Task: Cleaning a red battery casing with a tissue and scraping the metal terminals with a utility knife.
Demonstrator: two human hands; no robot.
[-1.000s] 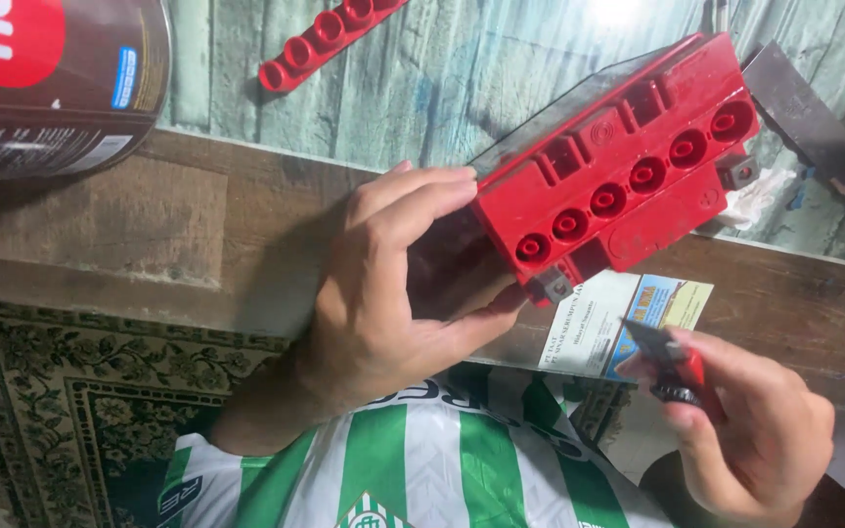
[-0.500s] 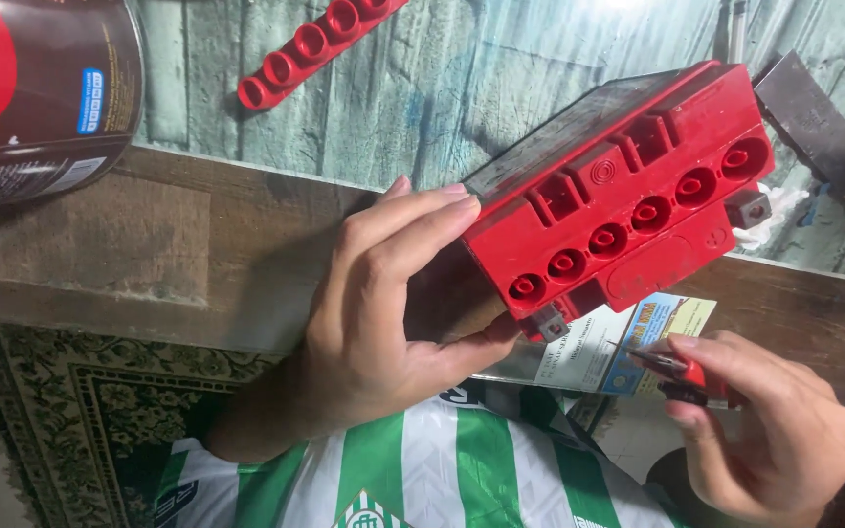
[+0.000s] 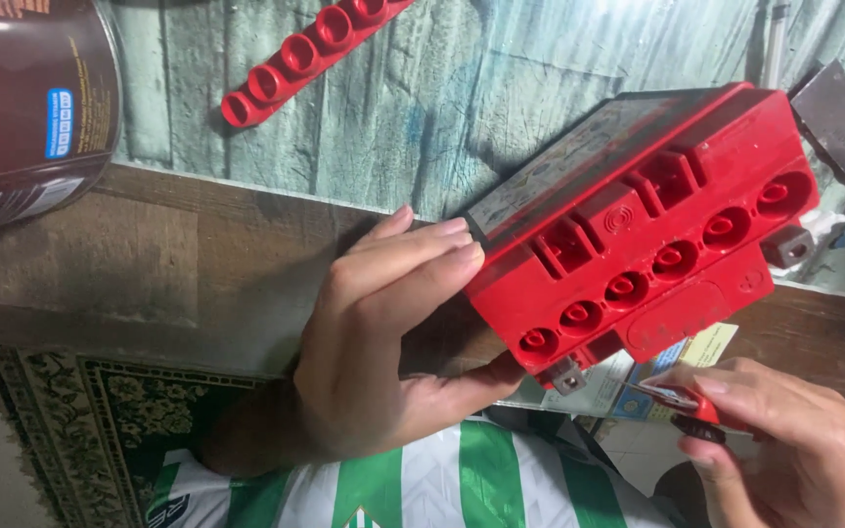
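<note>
A red box-shaped battery (image 3: 647, 244) with a row of round caps on its top lies tilted on the wooden ledge (image 3: 149, 274). My left hand (image 3: 383, 342) grips its dark side, fingers over the top edge and thumb under the lower corner. My right hand (image 3: 794, 440), at the lower right below the battery, holds a small red and black tool (image 3: 682, 406) between thumb and fingers, close to the battery's lower terminal (image 3: 567, 375).
A red strip of joined caps (image 3: 305, 54) lies on the teal surface behind. A large dark round can (image 3: 22, 108) stands at the upper left. A printed paper (image 3: 638, 381) lies under the battery. A patterned rug (image 3: 90, 430) is below the ledge.
The view has shifted slightly; my right hand with the small tool has moved up closer to the battery. My left hand keeps its grip.
</note>
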